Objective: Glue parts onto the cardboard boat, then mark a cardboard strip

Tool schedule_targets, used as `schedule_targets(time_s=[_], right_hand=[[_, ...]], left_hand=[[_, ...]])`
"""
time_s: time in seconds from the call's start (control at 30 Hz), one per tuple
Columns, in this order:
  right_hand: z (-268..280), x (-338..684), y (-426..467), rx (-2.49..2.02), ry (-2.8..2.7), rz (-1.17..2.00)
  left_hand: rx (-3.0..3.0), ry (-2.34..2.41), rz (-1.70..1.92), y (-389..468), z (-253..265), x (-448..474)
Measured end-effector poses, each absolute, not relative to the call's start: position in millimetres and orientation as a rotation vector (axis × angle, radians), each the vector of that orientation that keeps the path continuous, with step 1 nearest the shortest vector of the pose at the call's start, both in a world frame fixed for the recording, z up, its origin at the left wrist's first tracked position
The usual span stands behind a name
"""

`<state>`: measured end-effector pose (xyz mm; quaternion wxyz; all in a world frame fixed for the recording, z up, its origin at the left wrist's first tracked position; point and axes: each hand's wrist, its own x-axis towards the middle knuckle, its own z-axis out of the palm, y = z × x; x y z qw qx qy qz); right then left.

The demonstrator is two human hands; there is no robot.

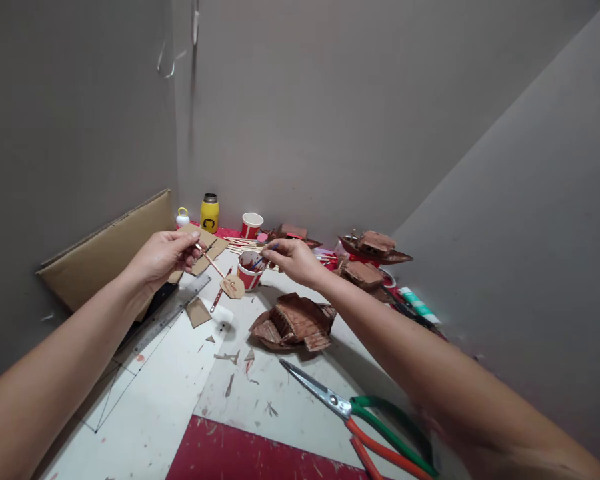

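My left hand (167, 257) pinches a thin stick (213, 262) painted brown near its top. At the stick's lower end sits a small many-sided cardboard piece (233, 287), mostly bare tan. My right hand (295, 260) is closed on a slim blue-handled paintbrush (257, 265), whose tip dips inside a red and white paper cup (250, 280) smeared with brown paint. Just below that hand, a brown-painted model boat (295, 323) with a roofed cabin rests on the table. Another brown-painted strip (218, 298) lies beside the cup.
Large scissors (350, 407) with green and orange handles lie in front. A clear ruler (173, 313) and a leaning cardboard sheet (115, 250) are at left. Behind stand a yellow bottle (209, 215), another paper cup (251, 225) and more model boats (375, 247). Cardboard scraps litter the table.
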<state>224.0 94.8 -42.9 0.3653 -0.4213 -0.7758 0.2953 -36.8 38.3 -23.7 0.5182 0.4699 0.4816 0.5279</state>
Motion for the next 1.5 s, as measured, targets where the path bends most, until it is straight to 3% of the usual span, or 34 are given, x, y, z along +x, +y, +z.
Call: schedule_targets(time_s=[0.87,1.2,1.5], right_hand=[[-43.0,251.0,62.9,-0.989,-1.588,0.604],[-46.9,265.7,72.0,-0.919,-1.201,0.933],[-43.1,260.7,53.2,-0.869,-1.148,1.195]], left_hand=[[1.088,1.173,1.353,43.3,-34.6,-34.4],[1.027,1.222,1.516,47.5,-58.2,-19.8],[0.971,1.161,1.449,44.7,-59.7,-10.5]])
